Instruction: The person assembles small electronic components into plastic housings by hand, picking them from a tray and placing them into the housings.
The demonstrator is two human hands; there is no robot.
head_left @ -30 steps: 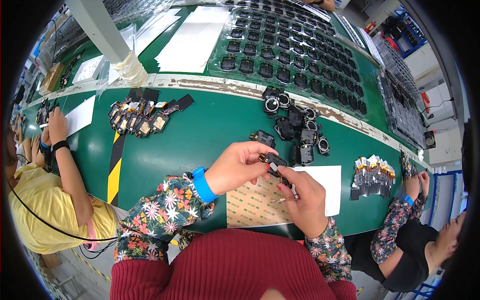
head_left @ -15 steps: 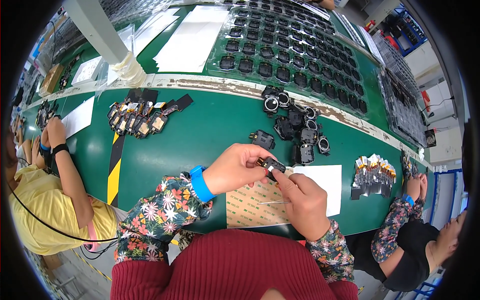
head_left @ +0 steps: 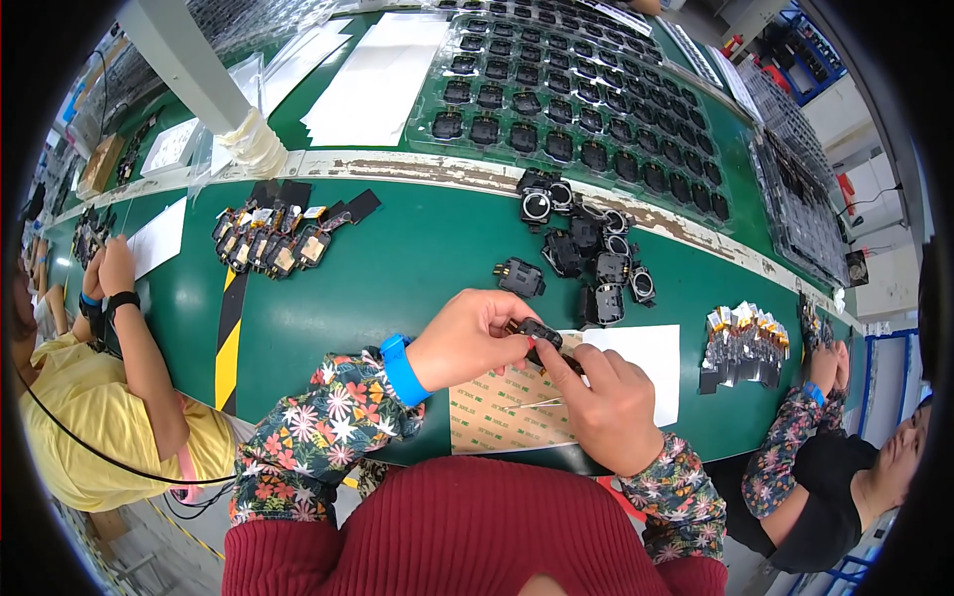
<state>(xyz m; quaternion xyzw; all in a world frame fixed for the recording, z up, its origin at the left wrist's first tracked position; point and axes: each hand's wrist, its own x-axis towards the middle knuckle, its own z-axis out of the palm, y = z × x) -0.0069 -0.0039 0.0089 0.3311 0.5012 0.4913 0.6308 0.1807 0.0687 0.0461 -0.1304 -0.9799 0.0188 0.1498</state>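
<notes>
My left hand (head_left: 467, 333) pinches a small black plastic housing (head_left: 538, 331) with gold-coloured contacts at its left end. The index finger of my right hand (head_left: 611, 402) presses on the near side of this housing, its other fingers curled. From beneath the right palm jut the thin silver tips of tweezers (head_left: 534, 404), pointing left; their grip is mostly hidden. Under both hands lies a tan printed backing sheet (head_left: 487, 422), with white paper (head_left: 656, 372) to its right. A single black housing (head_left: 520, 277) rests just beyond the left hand.
Black housings with silver rings (head_left: 596, 243) are heaped ahead. Battery assemblies (head_left: 270, 238) lie left, flex-cable parts (head_left: 743, 348) right. A clear tray (head_left: 566, 114) of black parts stands beyond the raised ledge (head_left: 397, 162). People sit at the left (head_left: 119, 427) and right (head_left: 815, 487).
The housing has tilted in my fingers, and my right index finger has shifted down to its near edge. The tweezer tips have turned slightly and moved a little left.
</notes>
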